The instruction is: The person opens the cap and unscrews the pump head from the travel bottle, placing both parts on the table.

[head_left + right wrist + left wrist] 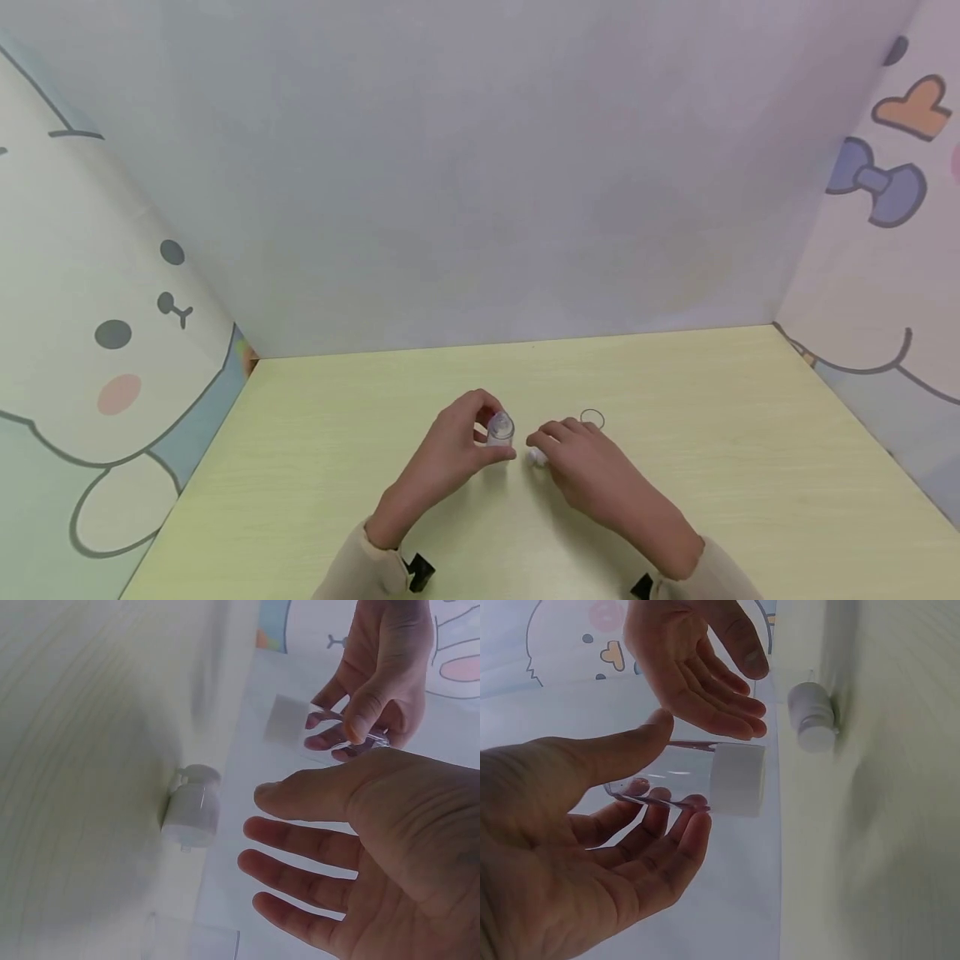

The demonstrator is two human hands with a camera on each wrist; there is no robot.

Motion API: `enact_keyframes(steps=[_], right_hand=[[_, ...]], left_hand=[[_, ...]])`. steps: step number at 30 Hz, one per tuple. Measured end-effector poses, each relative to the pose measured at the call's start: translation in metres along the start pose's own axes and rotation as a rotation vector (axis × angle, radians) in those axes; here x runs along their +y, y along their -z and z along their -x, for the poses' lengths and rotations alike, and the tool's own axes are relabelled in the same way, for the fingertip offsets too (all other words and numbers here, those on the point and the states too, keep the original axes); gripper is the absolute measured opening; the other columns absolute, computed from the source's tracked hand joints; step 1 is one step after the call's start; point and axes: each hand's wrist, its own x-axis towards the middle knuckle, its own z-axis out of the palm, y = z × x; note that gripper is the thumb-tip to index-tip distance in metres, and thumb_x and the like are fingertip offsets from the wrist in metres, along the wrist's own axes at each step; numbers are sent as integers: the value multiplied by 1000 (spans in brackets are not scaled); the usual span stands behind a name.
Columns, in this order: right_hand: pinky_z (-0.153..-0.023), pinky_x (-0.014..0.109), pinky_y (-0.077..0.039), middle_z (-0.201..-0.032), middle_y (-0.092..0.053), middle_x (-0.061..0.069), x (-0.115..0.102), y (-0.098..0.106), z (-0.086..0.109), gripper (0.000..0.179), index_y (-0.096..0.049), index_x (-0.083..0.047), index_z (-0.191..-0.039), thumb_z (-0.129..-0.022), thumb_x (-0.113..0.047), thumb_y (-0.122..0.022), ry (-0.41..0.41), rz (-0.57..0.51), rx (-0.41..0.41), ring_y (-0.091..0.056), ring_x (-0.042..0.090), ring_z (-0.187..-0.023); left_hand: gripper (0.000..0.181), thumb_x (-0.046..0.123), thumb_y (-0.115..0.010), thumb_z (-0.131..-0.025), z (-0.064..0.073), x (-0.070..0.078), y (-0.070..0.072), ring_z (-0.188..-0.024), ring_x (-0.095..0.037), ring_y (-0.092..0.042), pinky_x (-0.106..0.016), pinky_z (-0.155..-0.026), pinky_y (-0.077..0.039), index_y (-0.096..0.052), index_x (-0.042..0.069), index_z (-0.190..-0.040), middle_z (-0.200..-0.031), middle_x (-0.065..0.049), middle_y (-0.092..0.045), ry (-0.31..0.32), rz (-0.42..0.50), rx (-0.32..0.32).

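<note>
My left hand [453, 442] holds a small clear bottle [686, 771] between thumb and fingers, above the table. Its white end [737, 780] points down at the tabletop and its clear end faces up. On the table between the hands lies a small white fitting [193, 808], on its side, with a wider part and a narrower stepped part. Close over it hovers my right hand [588, 471], its fingers [304, 844] extended and apart, with nothing in them. In the head view this hand partly covers the white fitting.
A clear cup-like piece with a round rim [592, 410] stands on the pale wooden table [360, 400], just beyond the right hand. A plain wall [480, 183] closes the back, and cartoon-printed panels [112, 267] flank both sides.
</note>
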Motion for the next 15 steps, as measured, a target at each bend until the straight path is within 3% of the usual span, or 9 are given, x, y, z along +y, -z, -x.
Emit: enact_keyframes(steps=[7,15], right_hand=[[-80,35,-55,-108,-72,-4,-1,9,11,34,-70,-16,-113,-83,-7,-86,-36,2,1,-64,18,-95],[-83,37,-56,-110,-70,-5,0,14,23,36,-71,-18,-114,-82,-9,-87,-102,4,-11,-64,18,-98]], left_hand=[[38,11,-88,-84,-3,-5,-11,-98,-15,-63,-38,-89,-61,-61,12,-110,-104,1,-64,25,26,-40],[40,9,-89,-81,-5,-11,-20,-97,-14,-64,-29,-85,-60,-60,12,-108,-104,2,-63,40,-20,-50]])
